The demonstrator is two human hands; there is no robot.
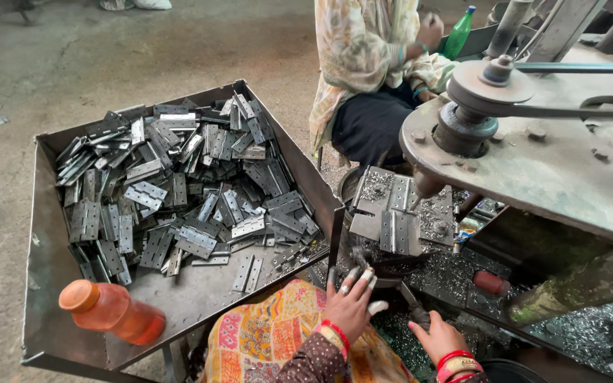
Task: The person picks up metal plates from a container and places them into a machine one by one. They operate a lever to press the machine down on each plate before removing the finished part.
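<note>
My left hand rests low in the view with taped fingertips spread, touching the dark edge below the drill table. My right hand is closed around a dark lever handle. Just above both hands, flat grey metal hinges lie on the drill table under the drill bit. Metal shavings cover that table. My patterned sleeves and red bangles show at the bottom.
A large metal tray at left holds several loose hinges and an orange bottle lying on its side. The belt-driven drill machine fills the right. Another person sits behind, beside a green bottle.
</note>
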